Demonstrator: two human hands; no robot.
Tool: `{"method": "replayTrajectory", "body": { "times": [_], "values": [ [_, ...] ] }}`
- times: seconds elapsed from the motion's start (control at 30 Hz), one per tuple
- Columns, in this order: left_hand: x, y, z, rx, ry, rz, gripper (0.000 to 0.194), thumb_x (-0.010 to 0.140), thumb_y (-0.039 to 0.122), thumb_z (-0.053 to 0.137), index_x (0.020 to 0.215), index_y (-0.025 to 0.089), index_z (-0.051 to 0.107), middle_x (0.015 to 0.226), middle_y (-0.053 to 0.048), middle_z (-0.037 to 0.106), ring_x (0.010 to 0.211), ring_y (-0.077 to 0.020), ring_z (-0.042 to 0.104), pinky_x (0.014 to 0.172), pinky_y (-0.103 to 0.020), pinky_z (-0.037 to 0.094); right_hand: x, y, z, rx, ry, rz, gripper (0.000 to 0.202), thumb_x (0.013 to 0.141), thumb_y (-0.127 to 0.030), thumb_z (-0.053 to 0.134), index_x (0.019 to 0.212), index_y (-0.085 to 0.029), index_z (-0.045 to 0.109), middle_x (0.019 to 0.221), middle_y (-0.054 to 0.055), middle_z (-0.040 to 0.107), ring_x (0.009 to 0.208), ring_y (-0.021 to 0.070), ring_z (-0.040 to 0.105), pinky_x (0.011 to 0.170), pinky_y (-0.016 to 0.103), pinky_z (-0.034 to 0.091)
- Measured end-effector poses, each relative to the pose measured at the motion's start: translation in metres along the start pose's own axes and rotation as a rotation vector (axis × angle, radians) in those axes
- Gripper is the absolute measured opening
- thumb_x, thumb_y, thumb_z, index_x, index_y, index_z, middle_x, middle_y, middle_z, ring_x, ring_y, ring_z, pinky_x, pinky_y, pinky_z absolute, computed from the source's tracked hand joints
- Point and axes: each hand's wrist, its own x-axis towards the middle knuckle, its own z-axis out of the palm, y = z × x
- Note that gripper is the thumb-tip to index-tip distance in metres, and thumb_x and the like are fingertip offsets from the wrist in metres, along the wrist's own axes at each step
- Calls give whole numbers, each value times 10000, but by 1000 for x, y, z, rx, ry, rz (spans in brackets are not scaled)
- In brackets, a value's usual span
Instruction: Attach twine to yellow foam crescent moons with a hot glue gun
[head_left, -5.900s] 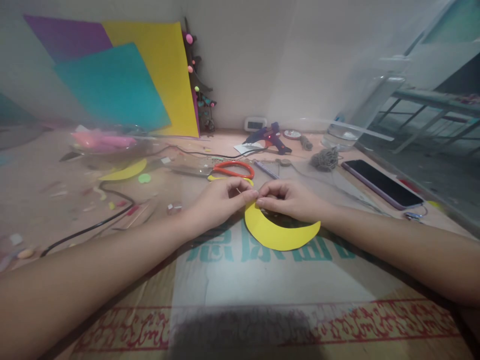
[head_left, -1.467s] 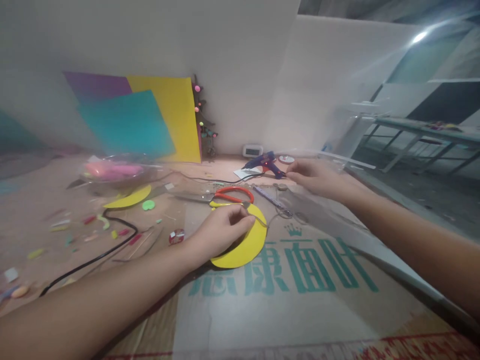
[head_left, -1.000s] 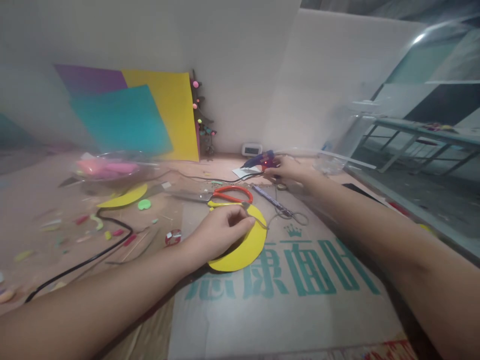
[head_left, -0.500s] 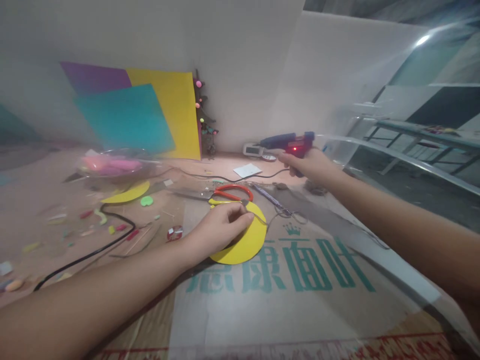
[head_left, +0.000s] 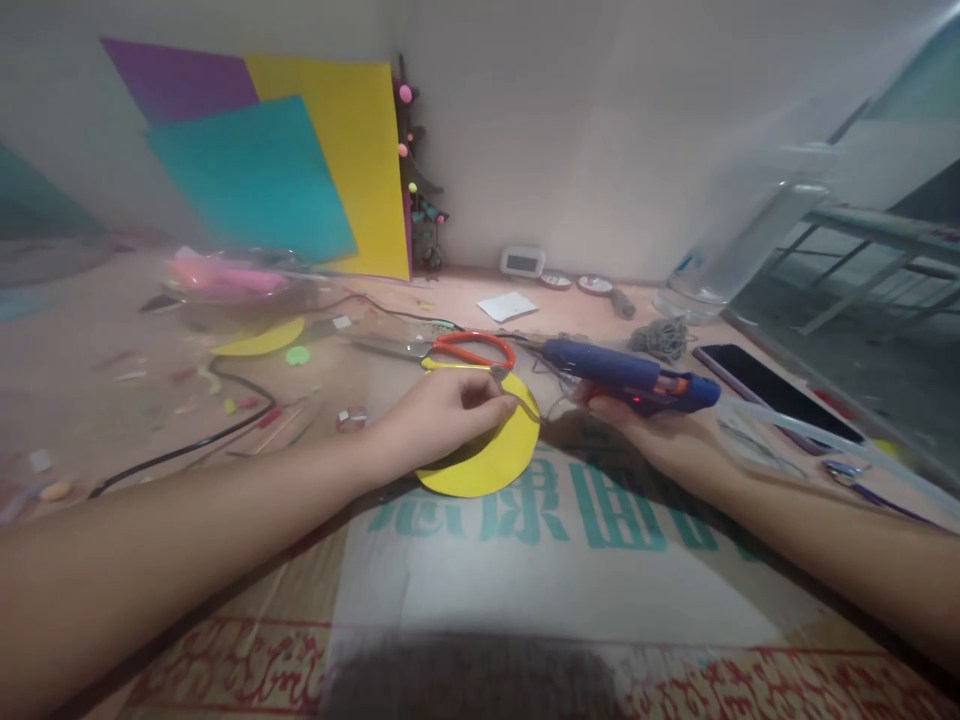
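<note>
My left hand (head_left: 454,412) rests on a round yellow disc (head_left: 487,465), thumb and forefinger pinched on a thin grey cord (head_left: 527,405) that runs over the disc's right side. My right hand (head_left: 637,425) is closed round a blue glue gun (head_left: 615,366) with a small red light; its nozzle points left, just right of the disc. Red-handled scissors (head_left: 474,349) lie directly behind the disc, their blades toward the left.
Coloured sheets (head_left: 255,180) lean on the wall. A phone (head_left: 780,395), a ball of grey yarn (head_left: 661,339) and a clear bottle (head_left: 705,275) stand or lie at right. Scraps and a black cable (head_left: 187,452) lie at left; a small clock (head_left: 523,262) is behind.
My right hand has brought the glue gun down and nearer, beside the disc. My left hand still pinches the cord over the disc. The view has tilted downward.
</note>
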Motion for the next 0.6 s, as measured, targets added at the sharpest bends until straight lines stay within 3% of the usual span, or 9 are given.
{"method": "replayTrajectory", "body": {
  "times": [0.2,0.37,0.5,0.6],
  "values": [
    [-1,-2,0,27,-5,21,333,863,438,556,660,174,554,580,34,543,537,-98,487,486,-214,314,-2,7,-4,-18,-61,-51,201,779,-481,657,806,-282,659,812,34,724,757,259,700,688,400,589],
    [-1,-5,0,69,0,44,320,863,433,547,674,176,567,600,28,555,560,-107,494,493,-220,306,-2,-1,-2,49,-145,-41,187,787,-449,667,826,-266,651,872,20,717,807,231,688,745,372,574],
    [-1,-2,0,91,5,45,302,861,407,539,670,174,565,609,27,552,562,-107,485,503,-225,310,2,2,1,-13,-148,-48,290,744,-523,687,766,-245,607,732,10,655,659,206,623,607,350,528],
    [-1,1,-1,108,3,51,301,858,391,533,655,171,555,601,31,533,551,-101,462,504,-227,304,3,9,2,-72,-140,-86,329,727,-545,702,749,-232,602,685,10,623,641,203,589,601,349,503]
  ]
}}
